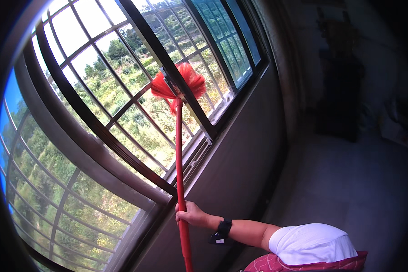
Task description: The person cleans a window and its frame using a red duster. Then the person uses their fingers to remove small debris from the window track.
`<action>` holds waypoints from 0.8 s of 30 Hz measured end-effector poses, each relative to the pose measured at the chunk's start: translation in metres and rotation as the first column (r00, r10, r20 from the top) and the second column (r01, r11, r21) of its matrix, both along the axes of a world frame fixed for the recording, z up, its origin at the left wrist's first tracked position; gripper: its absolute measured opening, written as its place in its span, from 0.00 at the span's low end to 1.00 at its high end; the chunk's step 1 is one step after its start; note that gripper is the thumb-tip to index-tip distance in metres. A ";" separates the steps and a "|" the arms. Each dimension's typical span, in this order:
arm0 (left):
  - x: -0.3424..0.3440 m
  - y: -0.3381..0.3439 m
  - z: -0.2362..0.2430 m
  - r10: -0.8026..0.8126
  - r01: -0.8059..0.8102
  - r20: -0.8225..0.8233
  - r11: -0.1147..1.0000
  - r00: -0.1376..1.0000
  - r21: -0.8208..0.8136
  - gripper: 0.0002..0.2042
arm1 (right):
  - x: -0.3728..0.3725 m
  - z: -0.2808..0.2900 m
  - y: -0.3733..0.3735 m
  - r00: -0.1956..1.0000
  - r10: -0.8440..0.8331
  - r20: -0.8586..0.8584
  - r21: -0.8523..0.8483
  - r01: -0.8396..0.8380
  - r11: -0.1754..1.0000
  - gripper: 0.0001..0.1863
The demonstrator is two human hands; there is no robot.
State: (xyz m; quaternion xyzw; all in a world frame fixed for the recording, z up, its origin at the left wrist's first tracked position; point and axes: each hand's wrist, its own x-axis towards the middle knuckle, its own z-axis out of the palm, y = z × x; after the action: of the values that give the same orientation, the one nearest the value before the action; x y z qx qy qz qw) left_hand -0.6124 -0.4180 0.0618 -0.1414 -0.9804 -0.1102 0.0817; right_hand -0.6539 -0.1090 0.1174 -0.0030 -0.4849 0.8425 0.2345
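My right hand (189, 214) is closed around a long red pole (180, 158), a little above the bottom of the picture. At the pole's top, a duster with red bristles (190, 81) lies against a dark vertical window frame (195, 106), its bristles spreading to both sides of that bar. A black band (223, 229) with a small attachment is on my right wrist, and my white sleeve shows at lower right. The pole runs out of view at the bottom edge; my left hand is not in view.
A sliding window (63, 136) with metal bars fills the left and upper middle, greenery outside. Below it runs a plain wall (245, 131) with a sill. A grey tiled floor (331, 181) is at right, with dark, indistinct objects (337, 104) against the far wall.
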 end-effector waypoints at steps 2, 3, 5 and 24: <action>-0.037 -0.003 0.027 -0.015 0.015 -0.064 1.000 0.998 0.001 0.05 | -0.024 0.013 0.021 0.997 -0.013 -0.075 -0.080 0.007 0.997 0.08; -0.054 -0.008 0.035 0.013 -0.015 -0.089 1.000 0.996 -0.019 0.06 | -0.035 0.019 0.029 0.993 -0.003 -0.122 -0.116 -0.011 0.993 0.08; -0.087 -0.016 0.048 -0.023 0.020 -0.246 1.000 0.969 -0.014 0.03 | -0.054 0.029 0.028 0.983 0.024 -0.183 -0.149 -0.051 0.987 0.11; -0.181 -0.025 0.140 -0.241 0.021 -0.575 0.932 0.782 -0.361 0.10 | -0.085 0.044 0.043 0.974 0.018 -0.227 -0.237 -0.073 0.969 0.14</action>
State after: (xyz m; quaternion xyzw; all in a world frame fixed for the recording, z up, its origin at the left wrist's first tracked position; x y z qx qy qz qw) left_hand -0.7931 -0.4431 0.2019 -0.2498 -0.8926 0.1043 0.3605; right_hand -0.7386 -0.0661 0.1613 0.0741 -0.3484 0.8958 0.2658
